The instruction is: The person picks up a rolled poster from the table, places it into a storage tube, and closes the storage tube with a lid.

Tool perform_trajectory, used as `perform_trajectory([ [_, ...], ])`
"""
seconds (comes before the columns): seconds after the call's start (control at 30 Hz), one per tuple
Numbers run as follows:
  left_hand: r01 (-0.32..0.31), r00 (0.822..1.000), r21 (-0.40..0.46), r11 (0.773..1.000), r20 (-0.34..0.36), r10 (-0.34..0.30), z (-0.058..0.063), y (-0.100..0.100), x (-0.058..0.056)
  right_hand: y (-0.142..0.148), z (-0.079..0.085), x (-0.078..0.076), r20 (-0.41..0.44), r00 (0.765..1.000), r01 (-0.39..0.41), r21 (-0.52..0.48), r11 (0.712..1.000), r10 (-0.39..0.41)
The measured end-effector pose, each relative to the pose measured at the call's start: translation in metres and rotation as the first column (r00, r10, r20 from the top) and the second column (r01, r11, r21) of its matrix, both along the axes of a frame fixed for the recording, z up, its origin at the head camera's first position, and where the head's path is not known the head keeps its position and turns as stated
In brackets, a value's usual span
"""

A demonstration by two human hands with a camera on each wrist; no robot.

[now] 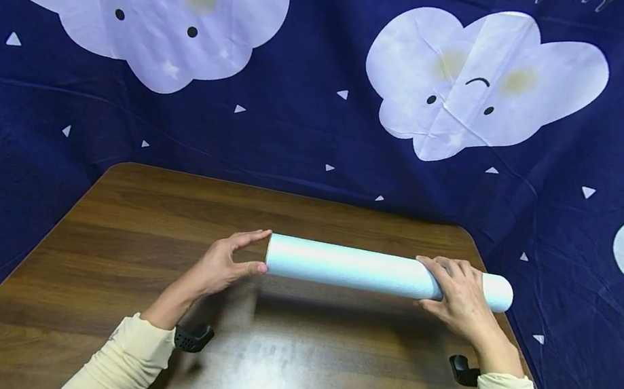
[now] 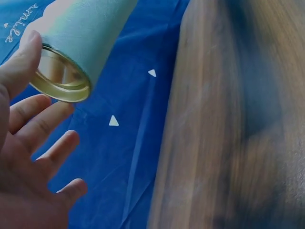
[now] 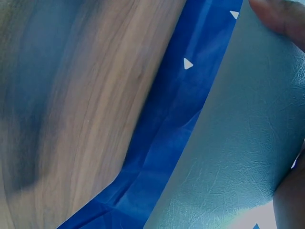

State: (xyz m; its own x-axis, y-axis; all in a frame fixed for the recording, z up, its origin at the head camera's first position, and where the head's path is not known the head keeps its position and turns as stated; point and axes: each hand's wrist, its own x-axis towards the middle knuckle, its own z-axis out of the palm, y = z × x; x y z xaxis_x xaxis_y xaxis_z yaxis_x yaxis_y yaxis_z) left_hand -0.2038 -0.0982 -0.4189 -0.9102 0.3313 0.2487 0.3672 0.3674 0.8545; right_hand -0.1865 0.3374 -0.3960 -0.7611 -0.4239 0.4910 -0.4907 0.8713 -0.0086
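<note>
A long pale-blue cylindrical tube (image 1: 343, 266) is held level above the wooden table, running left to right. Its left end, seen close in the left wrist view, has a shiny gold metal rim (image 2: 81, 95) around a recessed end. My left hand (image 1: 218, 265) pinches that rim between the thumb and the first fingers, while the other fingers spread away from it. Near the far right end, my right hand (image 1: 460, 298) grips the tube from above, thumb on the near side. In the right wrist view, the tube's finely creased surface (image 3: 238, 129) fills the right side.
The brown wooden table (image 1: 286, 348) lies below, with the tube's shadow on it. A dark blue cloth (image 1: 297, 137) with clouds and small white triangles hangs behind and beside the table. Black wrist devices (image 1: 193, 338) sit under both forearms.
</note>
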Motion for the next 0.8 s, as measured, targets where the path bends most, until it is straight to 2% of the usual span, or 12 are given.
perform_trajectory([
  [0.2, -0.01, 0.993, -0.084, 0.996, -0.121, 0.0, 0.005, 0.003, 0.001, -0.003, -0.005, -0.001, 0.025, 1.0, 0.007, -0.002, 1.0, -0.007],
  [0.27, -0.03, 0.982, -0.148, 0.989, -0.189, 0.002, 0.005, 0.005, 0.001, -0.004, -0.008, -0.002, 0.041, 0.999, 0.013, -0.001, 1.0, -0.013],
  [0.33, -0.064, 0.96, -0.218, 0.974, -0.279, 0.0, 0.005, 0.007, 0.001, -0.006, -0.01, -0.002, 0.053, 0.998, 0.02, 0.002, 1.0, -0.02],
  [0.4, -0.113, 0.931, -0.295, 0.949, -0.365, -0.003, 0.004, 0.009, 0.001, -0.008, -0.012, -0.002, 0.064, 0.998, 0.023, -0.002, 1.0, -0.023],
  [0.5, -0.203, 0.878, -0.403, 0.892, -0.478, -0.015, 0.002, 0.012, 0.001, -0.01, -0.015, -0.002, 0.073, 0.997, 0.024, -0.008, 1.0, -0.024],
  [0.63, -0.296, 0.824, -0.498, 0.815, -0.565, -0.046, 0.0, 0.016, 0.002, -0.015, -0.018, -0.004, 0.085, 0.996, 0.033, -0.007, 0.999, -0.032],
  [0.77, -0.348, 0.781, -0.544, 0.764, -0.619, -0.084, -0.005, 0.017, 0.002, -0.022, -0.023, -0.007, 0.123, 0.991, 0.053, 0.009, 0.999, -0.054],
  [0.8, -0.354, 0.779, -0.554, 0.753, -0.621, -0.09, -0.007, 0.016, 0.002, -0.025, -0.024, -0.007, 0.139, 0.989, 0.058, 0.014, 0.998, -0.06],
])
